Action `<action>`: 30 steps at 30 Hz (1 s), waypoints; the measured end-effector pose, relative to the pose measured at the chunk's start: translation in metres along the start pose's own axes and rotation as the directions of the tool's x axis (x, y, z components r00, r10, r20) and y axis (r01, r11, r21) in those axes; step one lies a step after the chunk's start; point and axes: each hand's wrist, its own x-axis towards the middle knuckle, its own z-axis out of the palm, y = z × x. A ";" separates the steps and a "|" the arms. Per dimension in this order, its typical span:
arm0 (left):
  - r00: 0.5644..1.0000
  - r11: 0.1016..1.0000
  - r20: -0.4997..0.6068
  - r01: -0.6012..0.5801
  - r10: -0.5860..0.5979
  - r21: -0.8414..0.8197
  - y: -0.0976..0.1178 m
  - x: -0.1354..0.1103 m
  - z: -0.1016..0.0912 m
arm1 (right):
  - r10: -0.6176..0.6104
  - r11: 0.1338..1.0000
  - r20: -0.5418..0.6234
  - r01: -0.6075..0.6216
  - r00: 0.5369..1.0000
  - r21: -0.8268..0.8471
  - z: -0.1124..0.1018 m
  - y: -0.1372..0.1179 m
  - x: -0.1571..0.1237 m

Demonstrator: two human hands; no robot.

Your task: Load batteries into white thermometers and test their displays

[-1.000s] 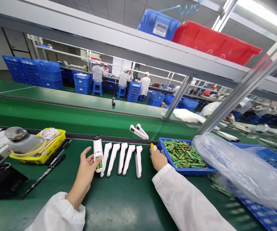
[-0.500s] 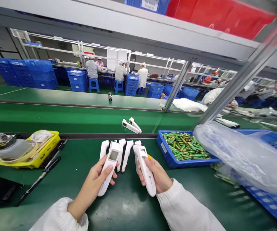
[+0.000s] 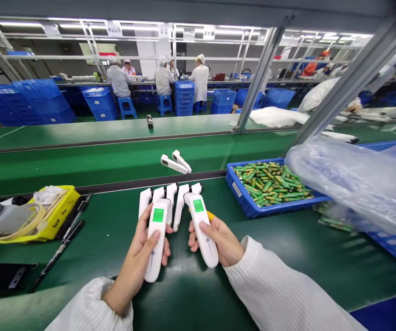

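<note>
My left hand [image 3: 139, 248] is wrapped round a white infrared thermometer [image 3: 155, 257], its thumb on the front below a screen lit green. A second infrared thermometer [image 3: 207, 246], also with a green lit screen, is in my right hand [image 3: 223, 241], thumb on its front. Something orange shows at my right index finger. Both devices are held side by side, tilted, above the green bench. Just behind them several more white thermometers [image 3: 181, 202] lie in a row, partly hidden by the held ones.
Two white thermometers [image 3: 176, 162] lie on the green strip [image 3: 81, 163] beyond. To the right is a blue tray [image 3: 244, 202] of green batteries, beside a clear plastic bag [image 3: 353, 184]. At left are a yellow tray [image 3: 55, 225] and pens [image 3: 58, 253]. Co-workers [image 3: 165, 76] sit far back.
Both screens were dark or grey and are now lit green with digits. The head view has tilted lower in the room, so the upper shelf's bins have left the picture.
</note>
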 end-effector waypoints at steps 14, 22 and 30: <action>0.990 0.995 0.136 -0.015 0.028 -0.094 -0.006 -0.005 0.003 | -0.046 0.999 0.058 0.046 0.997 0.014 0.011 0.013 -0.008; 0.966 0.995 0.247 -0.056 0.073 -0.077 -0.012 -0.012 0.006 | -0.011 0.995 0.194 0.030 0.981 -0.097 0.019 0.017 -0.016; 0.967 0.997 0.244 -0.062 0.069 -0.035 -0.010 -0.018 0.007 | 0.029 0.986 0.160 -0.002 0.987 -0.168 0.014 0.022 -0.021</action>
